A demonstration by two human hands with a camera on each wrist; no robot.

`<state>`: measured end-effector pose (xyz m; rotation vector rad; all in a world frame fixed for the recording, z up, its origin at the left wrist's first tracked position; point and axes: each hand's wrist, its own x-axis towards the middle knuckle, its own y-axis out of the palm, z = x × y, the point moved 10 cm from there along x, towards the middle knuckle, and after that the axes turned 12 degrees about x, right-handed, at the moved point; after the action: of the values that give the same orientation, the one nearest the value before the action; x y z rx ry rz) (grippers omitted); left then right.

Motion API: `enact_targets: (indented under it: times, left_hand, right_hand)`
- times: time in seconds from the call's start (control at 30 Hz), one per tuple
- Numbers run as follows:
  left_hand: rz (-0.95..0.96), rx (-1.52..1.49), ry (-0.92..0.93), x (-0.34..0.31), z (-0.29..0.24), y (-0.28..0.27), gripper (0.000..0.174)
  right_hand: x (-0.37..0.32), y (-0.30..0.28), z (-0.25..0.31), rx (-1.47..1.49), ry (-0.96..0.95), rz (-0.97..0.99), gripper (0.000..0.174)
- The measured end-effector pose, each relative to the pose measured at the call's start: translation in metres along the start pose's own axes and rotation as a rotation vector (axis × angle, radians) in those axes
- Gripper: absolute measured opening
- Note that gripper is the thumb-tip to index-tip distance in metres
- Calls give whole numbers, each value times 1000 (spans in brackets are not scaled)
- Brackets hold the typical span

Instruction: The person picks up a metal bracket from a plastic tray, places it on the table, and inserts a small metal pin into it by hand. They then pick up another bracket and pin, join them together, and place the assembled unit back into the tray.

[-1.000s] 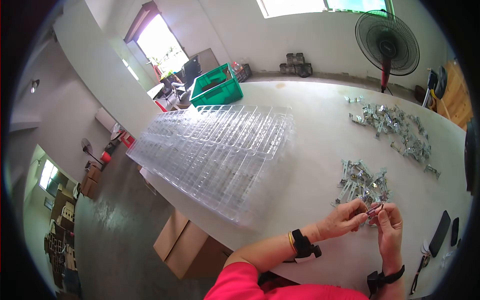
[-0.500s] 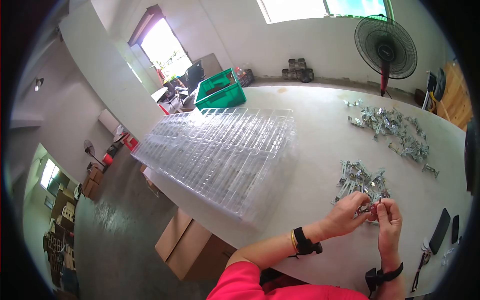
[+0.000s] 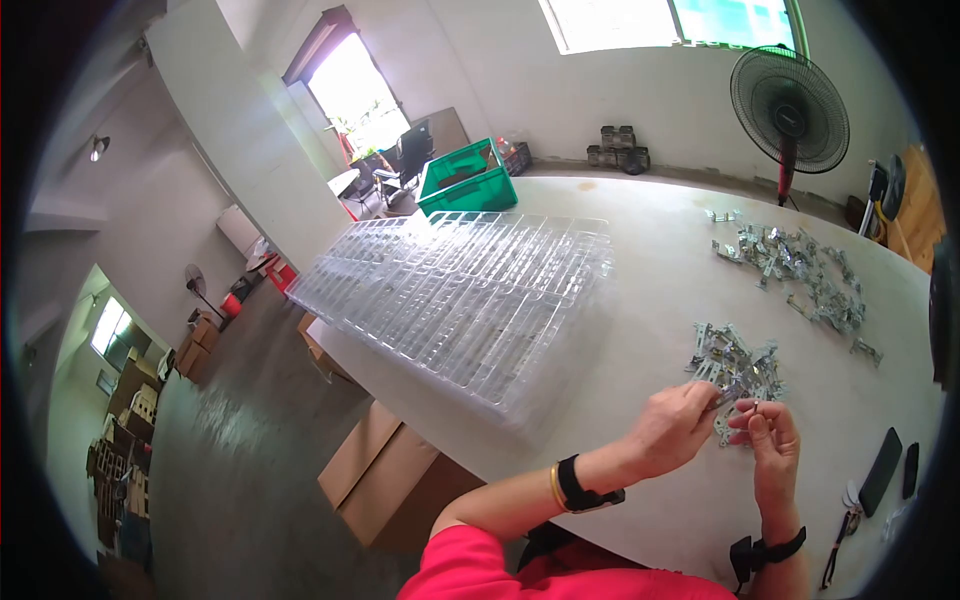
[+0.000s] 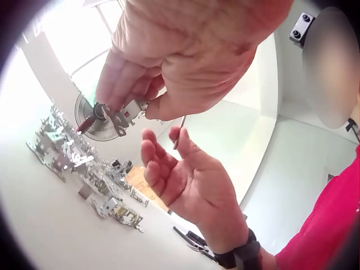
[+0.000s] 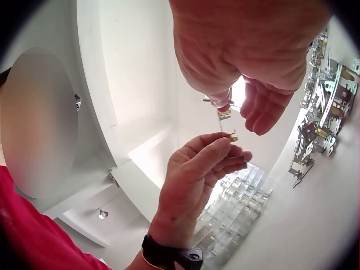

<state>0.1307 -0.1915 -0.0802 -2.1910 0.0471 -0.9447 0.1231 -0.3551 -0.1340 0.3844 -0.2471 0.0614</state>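
Note:
My left hand (image 3: pixel 672 428) grips a small metal bracket (image 4: pixel 129 114) between thumb and fingers, at the near edge of a heap of similar metal brackets (image 3: pixel 735 355). To its right, my right hand (image 3: pixel 774 445) pinches a thin metal pin (image 4: pixel 180 135) between thumb and index finger. In the left wrist view its other fingers are loosely bent. A small gap separates the two hands. The right wrist view shows little of the bracket, as the left fingers (image 5: pixel 228 152) cover most of it.
A second spread of metal brackets (image 3: pixel 800 270) lies farther back on the white table (image 3: pixel 640 330). Stacked clear plastic trays (image 3: pixel 450 320) fill the left side, with a green crate (image 3: pixel 470 190) behind. A black phone (image 3: pixel 881 458) lies at the right. A cardboard box (image 3: pixel 385 480) stands below the table edge.
Earlier both hands met over the small part; now they have come apart, the left hand moving slightly left with the bracket. The right hand stays nearly in place. The head view has shifted a little.

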Motion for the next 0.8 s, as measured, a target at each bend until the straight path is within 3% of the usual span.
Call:
enact_targets:
  times: [0.07, 0.4, 0.43, 0.5, 0.67, 0.8]
  left_hand:
    - [-5, -10, -19, 2, -5, -29, 18]
    - [-48, -37, -204, -21, 18, -165, 24]
    - [-78, -16, -243, -26, 25, -179, 24]
    - [-111, 4, -283, -34, 36, -206, 23]
    - [-319, 93, -537, -53, 88, -294, 20]
    - [-356, 78, -655, -34, 132, -351, 19]
  right_hand:
    - [-2, 4, -1, 17, 21, 35, 11]
    - [-57, 62, -80, -123, 605, 522, 9]
    - [-59, 62, -84, -125, 606, 525, 9]
    - [-68, 69, -94, -285, 565, 709, 12]
    - [-63, 61, -100, -192, 658, 585, 13]
    - [-60, 56, -106, -163, 704, 585, 13]
